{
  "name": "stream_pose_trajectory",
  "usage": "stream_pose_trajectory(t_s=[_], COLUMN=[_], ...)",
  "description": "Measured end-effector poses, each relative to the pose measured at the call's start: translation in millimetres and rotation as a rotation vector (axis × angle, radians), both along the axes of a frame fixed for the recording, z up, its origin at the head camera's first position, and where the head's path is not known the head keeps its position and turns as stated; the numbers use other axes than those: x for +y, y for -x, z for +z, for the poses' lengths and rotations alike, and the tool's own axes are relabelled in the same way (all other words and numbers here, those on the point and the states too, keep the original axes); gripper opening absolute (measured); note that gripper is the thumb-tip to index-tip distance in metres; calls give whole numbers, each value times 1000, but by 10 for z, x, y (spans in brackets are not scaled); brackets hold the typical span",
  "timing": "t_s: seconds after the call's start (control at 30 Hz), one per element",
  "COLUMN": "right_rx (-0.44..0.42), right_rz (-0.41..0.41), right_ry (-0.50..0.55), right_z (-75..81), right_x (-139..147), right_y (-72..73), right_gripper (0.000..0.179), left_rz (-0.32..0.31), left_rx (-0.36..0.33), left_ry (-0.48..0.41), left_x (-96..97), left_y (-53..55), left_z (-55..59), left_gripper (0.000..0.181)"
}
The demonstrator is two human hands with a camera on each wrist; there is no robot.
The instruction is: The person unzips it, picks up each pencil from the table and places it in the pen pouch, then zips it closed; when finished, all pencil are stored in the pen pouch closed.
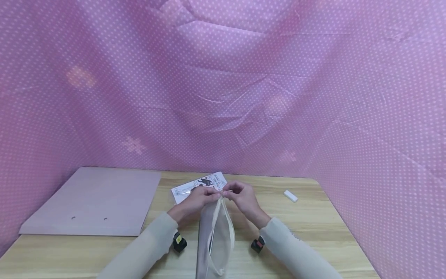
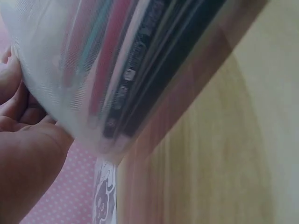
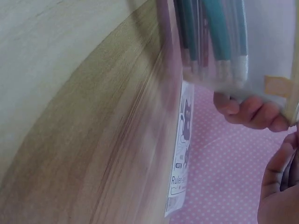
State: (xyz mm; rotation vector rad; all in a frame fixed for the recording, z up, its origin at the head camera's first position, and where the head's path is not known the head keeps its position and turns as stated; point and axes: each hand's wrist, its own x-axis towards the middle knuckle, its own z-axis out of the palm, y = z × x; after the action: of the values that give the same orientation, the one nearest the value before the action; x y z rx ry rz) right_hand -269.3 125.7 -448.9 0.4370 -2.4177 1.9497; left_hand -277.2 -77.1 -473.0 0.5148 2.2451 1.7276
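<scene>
A translucent mesh zippered pencil pouch (image 1: 222,232) stands upright on the table, its pale zipper parted along the top. Several pens (image 2: 105,70) show through its wall in both wrist views, some with teal barrels (image 3: 216,35). My left hand (image 1: 198,200) pinches the far top corner of the pouch between thumb and fingers. Right beside it, my right hand (image 1: 245,200) pinches the same far end of the zipper; whether it holds the pull tab is hidden by the fingertips. A small tan tab (image 3: 278,86) sits on the pouch near that end.
Behind the hands lies a ruler set package (image 1: 186,189) with black cat drawings. A white eraser-like block (image 1: 290,196) lies to the right. A large pale folder (image 1: 101,201) covers the left of the wooden table (image 1: 310,236). Pink dotted cloth (image 1: 223,97) hangs around.
</scene>
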Motion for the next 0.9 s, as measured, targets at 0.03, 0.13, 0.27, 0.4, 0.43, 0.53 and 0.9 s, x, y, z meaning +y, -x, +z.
stream_pose_trajectory(t_s=[0.03, 0.13, 0.27, 0.4, 0.43, 0.53, 0.9], right_rx=[-1, 17, 17, -75, -101, -154, -216], right_rz=[1, 24, 41, 56, 65, 104, 320], right_ry=[-5, -28, -39, 7, 17, 44, 31], right_z=[-2, -14, -32, -65, -71, -90, -23], right_x=[5, 20, 25, 27, 32, 51, 188], right_y=[0, 7, 0, -54, -77, -158, -530], right_gripper=[13, 12, 12, 16, 17, 19, 29], left_rz=[11, 40, 62, 101, 114, 154, 240], left_rx=[-10, -38, -61, -113, -126, -160, -135], left_ry=[2, -12, -47, -111, -127, -159, -216], left_x=[4, 19, 29, 33, 32, 31, -40], left_y=[-7, -27, -45, -56, -58, -61, -70], left_z=[-1, -9, -42, -72, -77, -81, -34], left_gripper=[36, 36, 36, 32, 31, 29, 29])
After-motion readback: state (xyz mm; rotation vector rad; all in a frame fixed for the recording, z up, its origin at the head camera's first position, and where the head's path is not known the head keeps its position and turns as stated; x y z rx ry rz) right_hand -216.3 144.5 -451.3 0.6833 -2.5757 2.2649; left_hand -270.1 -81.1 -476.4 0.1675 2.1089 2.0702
